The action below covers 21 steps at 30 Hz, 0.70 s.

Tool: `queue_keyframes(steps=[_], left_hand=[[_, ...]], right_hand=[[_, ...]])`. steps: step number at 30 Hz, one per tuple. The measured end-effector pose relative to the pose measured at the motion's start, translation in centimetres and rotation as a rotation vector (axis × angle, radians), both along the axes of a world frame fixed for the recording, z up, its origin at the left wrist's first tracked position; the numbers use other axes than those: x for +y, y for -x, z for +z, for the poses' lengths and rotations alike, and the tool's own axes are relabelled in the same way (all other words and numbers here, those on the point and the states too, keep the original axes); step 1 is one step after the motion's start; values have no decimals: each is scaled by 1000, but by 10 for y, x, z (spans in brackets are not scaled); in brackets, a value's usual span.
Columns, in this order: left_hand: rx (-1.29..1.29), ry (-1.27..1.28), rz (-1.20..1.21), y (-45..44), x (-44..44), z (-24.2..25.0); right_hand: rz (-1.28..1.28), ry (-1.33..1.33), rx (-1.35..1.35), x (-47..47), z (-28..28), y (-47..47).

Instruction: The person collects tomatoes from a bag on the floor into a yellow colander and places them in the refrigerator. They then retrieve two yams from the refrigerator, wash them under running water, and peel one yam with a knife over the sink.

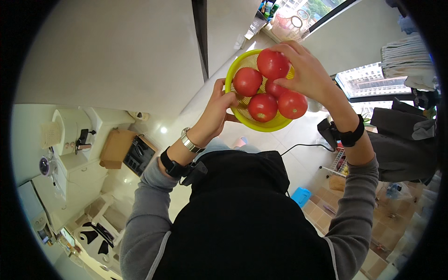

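My left hand (218, 110) grips the left rim of a yellow plastic mesh basket (267, 126), held up in front of me. Several red tomatoes lie in it: one at the left (247, 82), one at the lower middle (262, 107), one at the lower right (292, 104), and another partly hidden between them. My right hand (304, 68) has its fingers and thumb around the uppermost tomato (273, 64), at the basket's top right. Whether that tomato still rests on the others cannot be told. The far right rim is hidden behind the hand and fruit.
A tall pale cabinet panel (115, 52) rises at the upper left. At the left stand an open cardboard box (117, 147) and a white drawer unit (85, 175). A blue plastic object (301, 196) lies on the floor. Dark clothes (399, 150) hang at the right.
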<state>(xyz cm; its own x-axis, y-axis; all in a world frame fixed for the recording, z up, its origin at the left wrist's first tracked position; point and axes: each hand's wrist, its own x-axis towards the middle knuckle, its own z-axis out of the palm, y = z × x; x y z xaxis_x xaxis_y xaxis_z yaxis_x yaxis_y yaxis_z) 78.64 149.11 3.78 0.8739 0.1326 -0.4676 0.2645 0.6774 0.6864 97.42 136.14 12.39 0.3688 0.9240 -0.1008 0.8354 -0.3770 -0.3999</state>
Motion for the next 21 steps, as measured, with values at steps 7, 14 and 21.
queue_keyframes(steps=[7,14,21], left_hand=[[-10,24,20,-14,-48,-2],[24,118,13,-9,-50,-4],[58,25,211,-5,-12,-11]], right_hand=[[-64,167,234,-38,9,-27],[21,87,225,-23,-7,-39],[243,-132,-333,81,-8,-108]])
